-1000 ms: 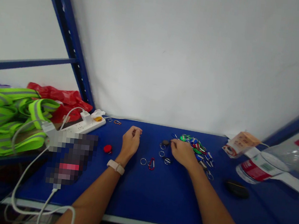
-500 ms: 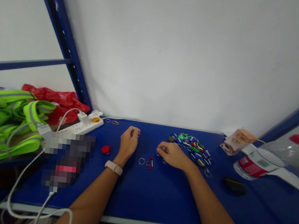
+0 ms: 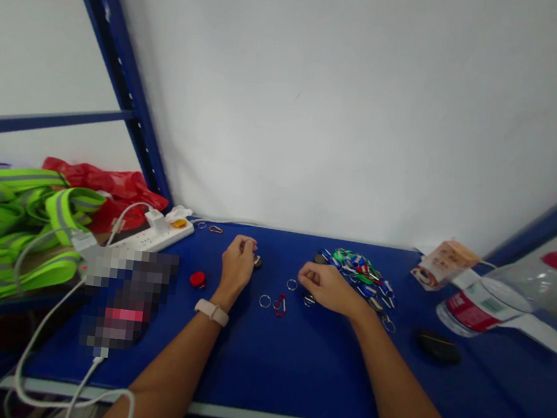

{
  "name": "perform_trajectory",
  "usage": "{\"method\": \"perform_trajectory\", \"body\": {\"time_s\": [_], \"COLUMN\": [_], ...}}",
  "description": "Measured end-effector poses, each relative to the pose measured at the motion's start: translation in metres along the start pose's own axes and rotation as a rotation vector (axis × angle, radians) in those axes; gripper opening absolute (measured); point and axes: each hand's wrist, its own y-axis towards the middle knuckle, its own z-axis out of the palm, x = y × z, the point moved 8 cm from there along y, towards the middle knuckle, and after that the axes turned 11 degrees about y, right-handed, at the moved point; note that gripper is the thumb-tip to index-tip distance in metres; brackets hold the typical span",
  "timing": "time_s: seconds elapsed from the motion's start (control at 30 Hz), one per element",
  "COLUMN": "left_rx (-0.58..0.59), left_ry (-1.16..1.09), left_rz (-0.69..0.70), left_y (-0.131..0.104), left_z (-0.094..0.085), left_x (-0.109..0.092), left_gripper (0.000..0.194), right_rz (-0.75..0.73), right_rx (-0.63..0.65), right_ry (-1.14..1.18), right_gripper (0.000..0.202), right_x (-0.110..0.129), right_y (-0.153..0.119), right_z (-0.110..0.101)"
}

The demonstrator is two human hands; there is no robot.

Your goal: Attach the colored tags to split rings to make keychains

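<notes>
My left hand (image 3: 237,262) is curled closed at the fingertips on a small dark oval key fob (image 3: 257,261), which peeks out just past my knuckles at 1 o'clock of the hand, resting low on the blue bench (image 3: 261,361). Judged from its look: light, hard plastic, smooth, not fragile; best pinched by its flat faces, loop end left free.

My right hand (image 3: 326,287) is loosely clenched, fingers tucked under; whether it pinches anything I cannot tell. Just at 9 o'clock of it lies a small silver split ring (image 3: 292,284). Thin steel wire, stiff and springy, slippery and flat to the surface, so I would expect to lift it by a fingernail under the rim.

Further toward me, at 7 o'clock of the right hand, another silver split ring (image 3: 264,301) lies beside a red metal carabiner clip (image 3: 279,304), the two nearly touching.

At 2 o'clock of the right hand: a loose heap of green, blue and red clips and fobs (image 3: 359,272), tangled together.

At 9 o'clock of the left hand, a small round red cap (image 3: 197,279). Beyond it, a white power strip (image 3: 155,236) with plugs in.

Containers: a clear plastic bottle with red cap and red label (image 3: 495,294) lying on its side at far right, contents not discernible; a small printed cardboard carton (image 3: 446,260) behind it, tilted, contents hidden.
</notes>
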Motion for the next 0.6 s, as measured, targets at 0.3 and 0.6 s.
{"method": "perform_trajectory", "body": {"time_s": [0.3, 0.6], "left_rx": [0.064, 0.104], "left_ry": [-0.147, 0.477], "left_rz": [-0.064, 0.289], "left_y": [0.002, -0.010], "left_z": [0.009, 0.020], "left_x": [0.006, -0.006], "left_gripper": [0.021, 0.029], "right_rz": [-0.021, -0.095], "right_rx": [0.045, 0.050], "right_ry": [0.006, -0.128], "right_gripper": [0.013, 0.014], "right_x": [0.001, 0.004], "right_y": [0.001, 0.002], "right_z": [0.011, 0.014]}}
